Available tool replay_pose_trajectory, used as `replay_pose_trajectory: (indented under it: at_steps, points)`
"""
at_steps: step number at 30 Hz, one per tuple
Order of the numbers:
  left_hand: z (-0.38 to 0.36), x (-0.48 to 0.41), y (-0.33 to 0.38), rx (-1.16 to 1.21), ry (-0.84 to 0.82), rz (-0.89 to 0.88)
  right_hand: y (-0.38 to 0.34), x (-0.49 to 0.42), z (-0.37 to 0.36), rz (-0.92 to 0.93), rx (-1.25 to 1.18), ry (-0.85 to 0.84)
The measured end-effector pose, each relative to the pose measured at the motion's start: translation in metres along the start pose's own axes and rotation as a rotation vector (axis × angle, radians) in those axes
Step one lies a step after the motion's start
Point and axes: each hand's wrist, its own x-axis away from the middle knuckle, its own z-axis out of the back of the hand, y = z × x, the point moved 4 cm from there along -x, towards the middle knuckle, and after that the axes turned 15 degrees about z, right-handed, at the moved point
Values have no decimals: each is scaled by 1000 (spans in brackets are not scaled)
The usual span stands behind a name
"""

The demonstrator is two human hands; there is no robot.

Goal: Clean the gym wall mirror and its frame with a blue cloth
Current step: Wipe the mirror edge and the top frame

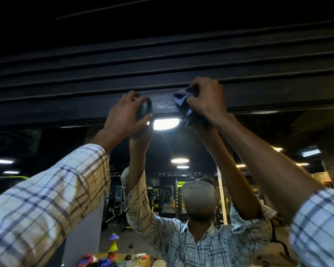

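Our left hand (123, 116) pinches the lower edge of the one dark frame (66, 105), its long axis running left to right above the mirror (177, 145). Our right hand (206, 99) clutches one bunched blue cloth (181, 100) against that frame

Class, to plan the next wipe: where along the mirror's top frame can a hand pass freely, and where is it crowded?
Free: the frame left of the left hand and right of the right hand. Crowded: between them, by the blue cloth.

Gym, wall mirror (191, 143) reflecting weight racks (178, 197), dumbbell sign (179, 173), ceiling lamps (179, 160)
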Motion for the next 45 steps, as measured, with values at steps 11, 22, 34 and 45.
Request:
replay_pose_trajectory:
  at_steps: [11,22,34,45]
  points:
    - [3,1,-43,33,46,10,-32,-17,-34,40,4,-104]
    - [16,2,-100,44,37,26,-69,-22,-58,-17,140,76]
    - [27,-2,-152,48,20,-40,-117,-34,-105,7,31,-108]
    - [42,0,-237,64,9,1,-165,-47,-156,16,28,-111]
